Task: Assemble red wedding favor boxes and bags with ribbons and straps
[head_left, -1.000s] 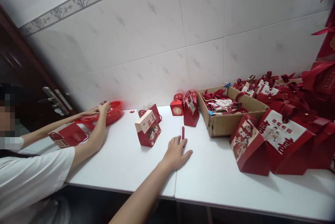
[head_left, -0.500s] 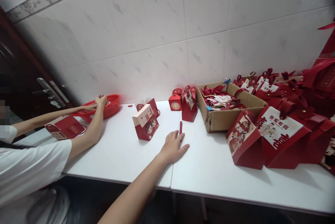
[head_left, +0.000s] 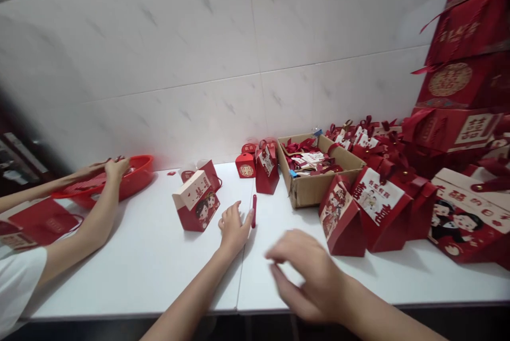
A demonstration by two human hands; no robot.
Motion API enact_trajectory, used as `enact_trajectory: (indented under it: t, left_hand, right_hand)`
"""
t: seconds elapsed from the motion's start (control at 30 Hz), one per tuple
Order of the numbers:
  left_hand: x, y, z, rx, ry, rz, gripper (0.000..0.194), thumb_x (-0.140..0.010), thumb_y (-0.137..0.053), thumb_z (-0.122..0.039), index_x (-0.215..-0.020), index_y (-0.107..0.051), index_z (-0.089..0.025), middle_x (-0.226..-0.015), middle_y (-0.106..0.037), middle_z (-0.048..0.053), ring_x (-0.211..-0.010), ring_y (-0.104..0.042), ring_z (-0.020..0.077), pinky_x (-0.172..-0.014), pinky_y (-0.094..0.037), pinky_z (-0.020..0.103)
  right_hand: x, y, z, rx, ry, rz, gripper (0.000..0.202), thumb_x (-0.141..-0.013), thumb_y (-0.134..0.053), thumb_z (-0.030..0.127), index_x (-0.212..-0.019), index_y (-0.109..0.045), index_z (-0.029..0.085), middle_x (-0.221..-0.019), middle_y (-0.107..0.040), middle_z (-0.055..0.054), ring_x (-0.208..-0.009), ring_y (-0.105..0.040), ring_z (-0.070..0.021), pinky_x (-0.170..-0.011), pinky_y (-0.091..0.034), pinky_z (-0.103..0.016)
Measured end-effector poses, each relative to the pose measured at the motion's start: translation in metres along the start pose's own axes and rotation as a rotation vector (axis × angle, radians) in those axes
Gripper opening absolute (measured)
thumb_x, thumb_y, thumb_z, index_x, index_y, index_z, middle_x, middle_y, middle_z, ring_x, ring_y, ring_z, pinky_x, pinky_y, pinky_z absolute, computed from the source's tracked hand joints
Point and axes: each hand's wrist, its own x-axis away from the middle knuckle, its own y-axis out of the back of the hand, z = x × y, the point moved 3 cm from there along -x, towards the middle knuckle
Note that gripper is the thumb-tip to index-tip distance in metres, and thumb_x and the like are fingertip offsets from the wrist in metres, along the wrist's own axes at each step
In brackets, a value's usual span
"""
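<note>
My left hand rests on the white table, fingers apart, its thumb beside a thin dark red strap. Whether the thumb touches the strap is hard to tell. My right hand hangs over the table's front part, blurred, with thumb and forefinger curved apart and nothing between them. Left of my left hand stands a red gift box with a cream top and cartoon faces. A small red box and a taller red box with a ribbon stand by the wall.
A cardboard box holds red ribbons and tags. Many red gift boxes crowd the right side, with a tall stack behind. At the left, another person's hands reach into a red basin, near a red bag.
The view has swung right. My right hand has come into view. My left hand has turned, its fingers now raised and the thumb close to the strap.
</note>
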Motion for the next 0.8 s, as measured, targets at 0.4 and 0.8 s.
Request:
enact_trajectory:
  t: [0.4, 0.8]
  left_hand:
    - [-0.102, -0.012, -0.225, -0.274, -0.490, 0.338, 0.019, -0.076, -0.055, -0.019, -0.090, -0.067, -0.023, -0.094, -0.070, 0.004, -0.095, -0.060, 0.0233, -0.093, -0.035, 0.042]
    - [-0.144, -0.074, -0.233, -0.618, -0.401, 0.589, 0.036, -0.041, -0.083, -0.027, -0.033, -0.049, -0.020, -0.039, -0.053, 0.003, -0.077, -0.060, 0.0323, -0.095, -0.027, 0.057]
  right_hand:
    - [0.000, -0.092, -0.082, -0.040, -0.270, 0.758, 0.018, -0.081, -0.049, 0.034, -0.071, -0.049, 0.019, -0.075, -0.062, 0.001, -0.065, -0.053, -0.0130, -0.055, -0.030, -0.024]
    - [-0.005, -0.096, -0.088, -0.082, -0.234, 0.849, 0.020, -0.082, -0.046, 0.038, -0.074, -0.050, 0.020, -0.082, -0.065, -0.001, -0.072, -0.060, -0.0179, -0.050, -0.029, -0.025]
